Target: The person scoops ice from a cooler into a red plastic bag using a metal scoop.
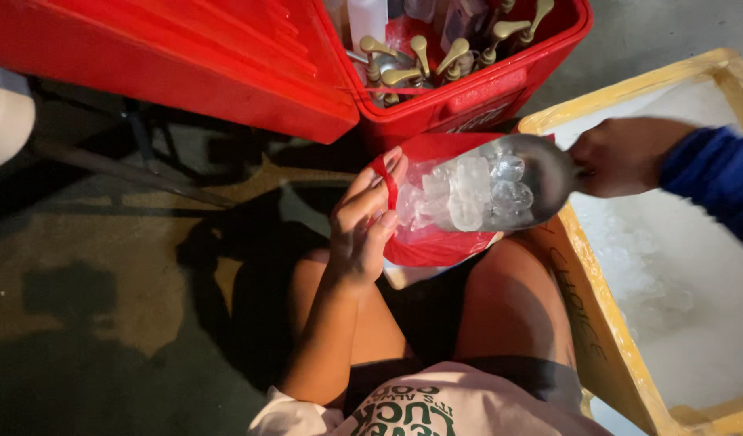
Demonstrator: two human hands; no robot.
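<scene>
Left hand (363, 222) grips the red bag (436, 242) open at its rim, while the right hand (622, 157), closed on the scoop (533, 173) handle, tips ice (472, 194) toward nine o'clock into the bag.

red bag (436, 246): thin glossy plastic, crinkled. scoop (541, 165): smooth dull-grey metal. ice cubes (476, 194): clear, wet, glassy. red cooler (476, 101): hard glossy moulded plastic. pump tops (420, 56): satin gold-coloured finish. box (598, 323): matt white foam, yellowed rim. sleeve (715, 173): blue cloth. floor (105, 266): rough, matt.
</scene>
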